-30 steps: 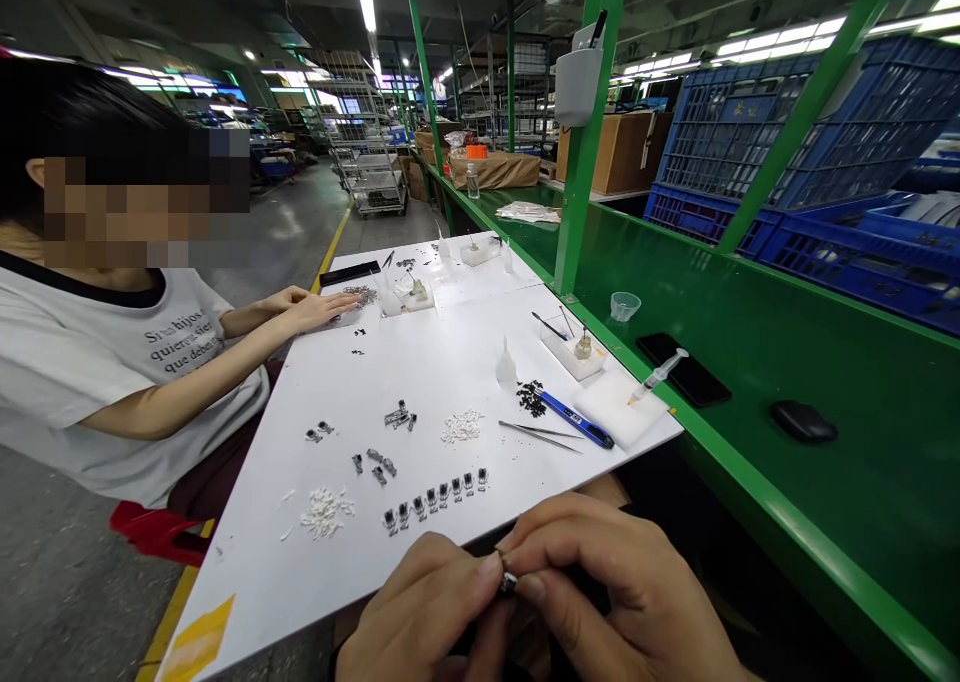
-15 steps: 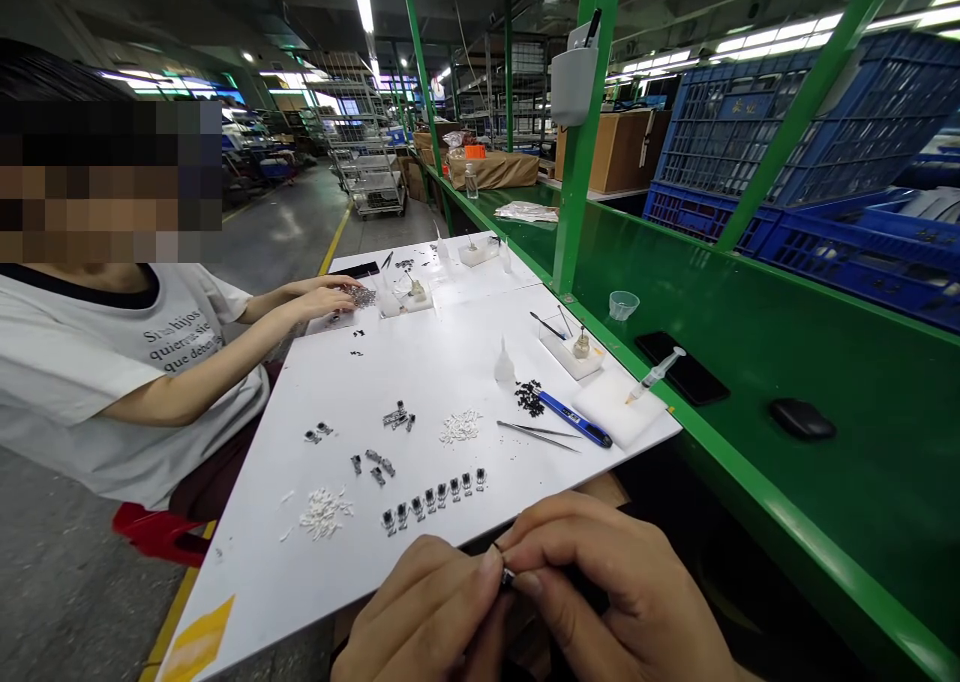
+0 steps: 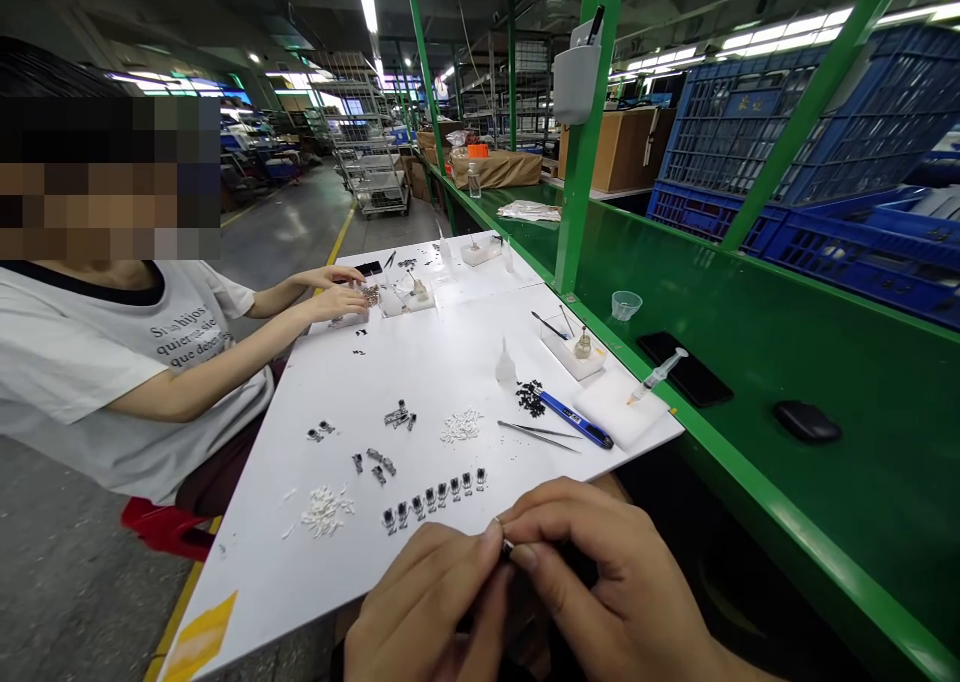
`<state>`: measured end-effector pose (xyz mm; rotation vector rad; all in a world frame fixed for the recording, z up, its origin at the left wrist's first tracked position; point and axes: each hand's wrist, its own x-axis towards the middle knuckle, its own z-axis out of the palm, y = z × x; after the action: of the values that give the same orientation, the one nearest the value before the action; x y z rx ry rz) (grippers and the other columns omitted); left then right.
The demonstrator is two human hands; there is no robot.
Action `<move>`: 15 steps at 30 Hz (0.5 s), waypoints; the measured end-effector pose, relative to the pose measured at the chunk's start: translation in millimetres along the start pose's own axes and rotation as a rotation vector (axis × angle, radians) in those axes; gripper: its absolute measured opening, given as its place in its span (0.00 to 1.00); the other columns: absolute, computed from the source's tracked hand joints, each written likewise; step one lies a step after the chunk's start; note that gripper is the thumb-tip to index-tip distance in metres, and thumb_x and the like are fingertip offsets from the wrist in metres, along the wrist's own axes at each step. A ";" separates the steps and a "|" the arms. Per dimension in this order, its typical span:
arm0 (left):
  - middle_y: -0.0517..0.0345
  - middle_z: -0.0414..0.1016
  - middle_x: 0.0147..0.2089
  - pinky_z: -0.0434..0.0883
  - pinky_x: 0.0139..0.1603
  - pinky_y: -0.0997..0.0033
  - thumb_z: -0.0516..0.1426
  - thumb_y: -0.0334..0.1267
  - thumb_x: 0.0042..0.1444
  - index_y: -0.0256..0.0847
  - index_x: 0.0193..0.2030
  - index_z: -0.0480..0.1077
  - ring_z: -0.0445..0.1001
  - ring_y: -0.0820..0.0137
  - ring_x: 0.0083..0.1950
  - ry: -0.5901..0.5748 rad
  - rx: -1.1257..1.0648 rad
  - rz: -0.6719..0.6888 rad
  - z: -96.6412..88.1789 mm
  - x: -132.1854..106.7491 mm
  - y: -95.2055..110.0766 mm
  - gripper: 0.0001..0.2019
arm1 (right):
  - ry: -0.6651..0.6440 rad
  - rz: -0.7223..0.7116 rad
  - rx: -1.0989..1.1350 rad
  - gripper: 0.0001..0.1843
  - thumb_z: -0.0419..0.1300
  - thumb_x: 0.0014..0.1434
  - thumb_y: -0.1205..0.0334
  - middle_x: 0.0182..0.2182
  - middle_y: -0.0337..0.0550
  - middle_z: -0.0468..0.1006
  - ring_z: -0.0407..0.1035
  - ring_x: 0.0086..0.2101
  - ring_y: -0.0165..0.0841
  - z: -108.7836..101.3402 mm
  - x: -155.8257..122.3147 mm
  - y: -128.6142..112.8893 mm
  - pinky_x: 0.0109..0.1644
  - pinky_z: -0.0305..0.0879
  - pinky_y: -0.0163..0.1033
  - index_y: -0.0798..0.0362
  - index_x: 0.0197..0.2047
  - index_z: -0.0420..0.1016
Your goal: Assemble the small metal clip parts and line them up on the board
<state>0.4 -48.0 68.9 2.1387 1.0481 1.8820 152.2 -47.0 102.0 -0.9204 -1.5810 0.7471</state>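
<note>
My left hand (image 3: 427, 602) and my right hand (image 3: 607, 582) meet at the near edge of the white board (image 3: 420, 372), fingertips pinched together on a tiny dark part (image 3: 507, 548). Just beyond them a row of several small black-and-metal parts (image 3: 435, 497) lies on the board. A heap of small white pieces (image 3: 326, 510) sits to the left, another white heap (image 3: 462, 425) and loose grey parts (image 3: 400, 417) lie farther in.
Tweezers (image 3: 538, 434), a blue-handled tool (image 3: 576, 420), a white pad (image 3: 619, 407) with a syringe (image 3: 657, 374) and a small bottle (image 3: 506, 364) lie at the right. A phone (image 3: 684, 367) rests on the green bench (image 3: 787, 402). A seated person's hands (image 3: 334, 297) work at the far left.
My pinched hands have risen slightly toward the board's edge. The seated person's hands have moved forward to a heap of parts on their own board.
</note>
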 end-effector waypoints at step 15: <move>0.54 0.84 0.31 0.81 0.38 0.68 0.68 0.42 0.50 0.42 0.42 0.83 0.82 0.63 0.33 -0.208 -0.437 -0.985 -10.9 5.2 -17.1 0.13 | 0.063 0.020 -0.095 0.21 0.64 0.51 0.74 0.42 0.42 0.85 0.79 0.42 0.35 -2.2 -5.4 12.0 0.47 0.75 0.37 0.49 0.48 0.78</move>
<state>-16.8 -36.0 67.2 1.1743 1.1762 1.2148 156.9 -45.8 89.6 -1.0206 -1.5650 0.6547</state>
